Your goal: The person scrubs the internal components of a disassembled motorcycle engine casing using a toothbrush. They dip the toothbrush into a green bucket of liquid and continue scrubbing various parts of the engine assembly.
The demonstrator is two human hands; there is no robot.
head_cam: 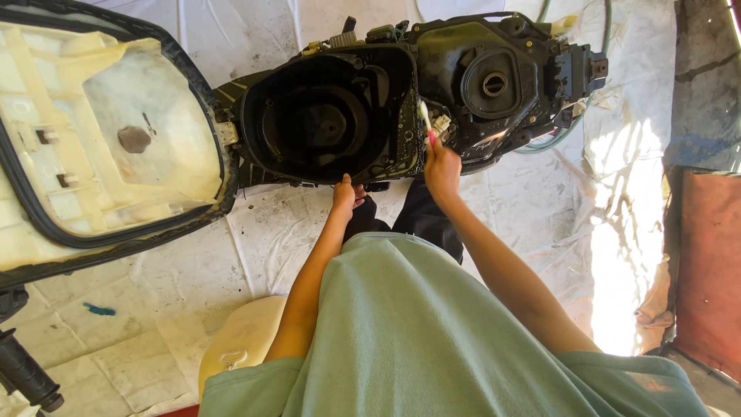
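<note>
A black plastic scooter underseat bucket (328, 116) lies on the floor in front of me, joined to a black rear frame section with a round filler cap (494, 83). My left hand (345, 195) grips the bucket's near rim. My right hand (441, 168) holds a toothbrush (426, 122) with a white head and pink handle, its bristles against the rim between the bucket and the cap section. The hinged seat (100, 131) is flipped open at the left, showing its cream underside with a black edge.
White, stained plastic sheeting (255, 232) covers the floor. A cream-coloured container (239, 344) stands by my left elbow. A black handlebar grip (27, 374) pokes in at the bottom left. A green hose (556, 139) curls behind the frame; a reddish mat (710, 262) lies right.
</note>
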